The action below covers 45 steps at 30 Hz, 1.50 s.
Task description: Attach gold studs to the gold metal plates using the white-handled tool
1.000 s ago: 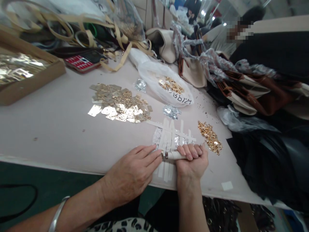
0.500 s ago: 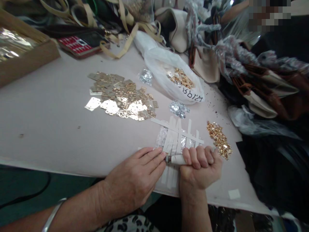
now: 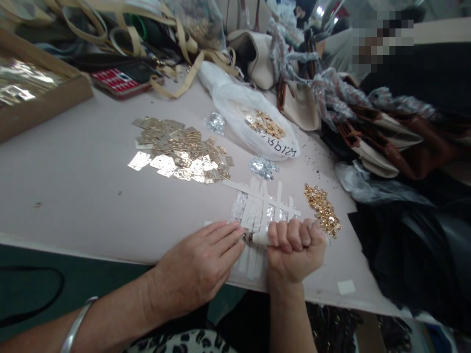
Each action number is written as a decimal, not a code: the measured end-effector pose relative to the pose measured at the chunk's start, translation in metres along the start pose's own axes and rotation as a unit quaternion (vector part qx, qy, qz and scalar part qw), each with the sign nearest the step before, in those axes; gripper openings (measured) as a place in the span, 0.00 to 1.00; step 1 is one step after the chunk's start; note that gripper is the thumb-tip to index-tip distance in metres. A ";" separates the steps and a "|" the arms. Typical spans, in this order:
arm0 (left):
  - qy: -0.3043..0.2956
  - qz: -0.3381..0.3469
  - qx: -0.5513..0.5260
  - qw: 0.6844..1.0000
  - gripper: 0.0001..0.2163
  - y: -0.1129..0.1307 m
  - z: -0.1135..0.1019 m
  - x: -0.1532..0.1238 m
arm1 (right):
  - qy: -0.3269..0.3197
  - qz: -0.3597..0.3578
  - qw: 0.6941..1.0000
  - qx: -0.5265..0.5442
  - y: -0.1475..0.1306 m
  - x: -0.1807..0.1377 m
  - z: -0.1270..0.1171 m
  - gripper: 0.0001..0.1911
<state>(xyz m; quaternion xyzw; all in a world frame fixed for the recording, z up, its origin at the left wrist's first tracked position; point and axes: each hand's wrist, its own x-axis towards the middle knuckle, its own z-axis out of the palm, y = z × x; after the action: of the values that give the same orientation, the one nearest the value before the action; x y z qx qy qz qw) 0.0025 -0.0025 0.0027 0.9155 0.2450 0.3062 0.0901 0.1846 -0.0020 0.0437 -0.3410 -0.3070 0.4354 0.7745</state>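
While the right hand (image 3: 296, 247) is shut in a tight fist round one white-handled tool (image 3: 259, 239), the left hand (image 3: 198, 272) lies flat and open on the pale table (image 3: 81, 196) and grips nothing. Its fingers are stretched out, with the fingertips (image 3: 235, 230) touching the tool's metal end. The tool lies level near the table's front edge, its tip pointing to nine o'clock, across a bunch of white strips (image 3: 257, 201). One strip runs crosswise over the others, which overlap too much to count.

One heap of small gold fittings (image 3: 324, 208) sits at one o'clock from the right fist, just beside it. Two small silver heaps show: one (image 3: 262, 167) at twelve o'clock from the strips, the other (image 3: 216, 122) further off at eleven. Between the two and to their right lies one clear plastic bag (image 3: 235, 100) with more gold fittings inside. One broad spread of flat gold plates (image 3: 176, 149) lies at eleven o'clock from the left hand, well apart from it. One bangle (image 3: 77, 323) rings the left wrist. One small white square (image 3: 346, 287) rests at four o'clock from the fist.
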 end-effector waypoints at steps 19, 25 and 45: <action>0.025 -0.035 -0.042 0.998 0.11 0.000 0.001 -0.005 | -0.119 -0.024 0.980 -0.155 -0.011 -0.006 0.036 0.22; 0.024 -0.032 -0.054 0.998 0.08 0.002 -0.001 -0.005 | -0.086 -0.047 0.984 -0.151 -0.005 -0.013 0.038 0.23; -0.073 0.056 0.124 0.988 0.05 -0.008 -0.010 0.043 | 0.019 -0.067 0.993 -0.095 -0.041 -0.034 -0.011 0.23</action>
<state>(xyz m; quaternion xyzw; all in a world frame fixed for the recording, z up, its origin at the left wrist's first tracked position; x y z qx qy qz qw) 0.0230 0.0266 0.0302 0.9518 0.2220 0.2102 -0.0243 0.1980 -0.0507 0.0640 -0.4001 -0.3544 0.3446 0.7717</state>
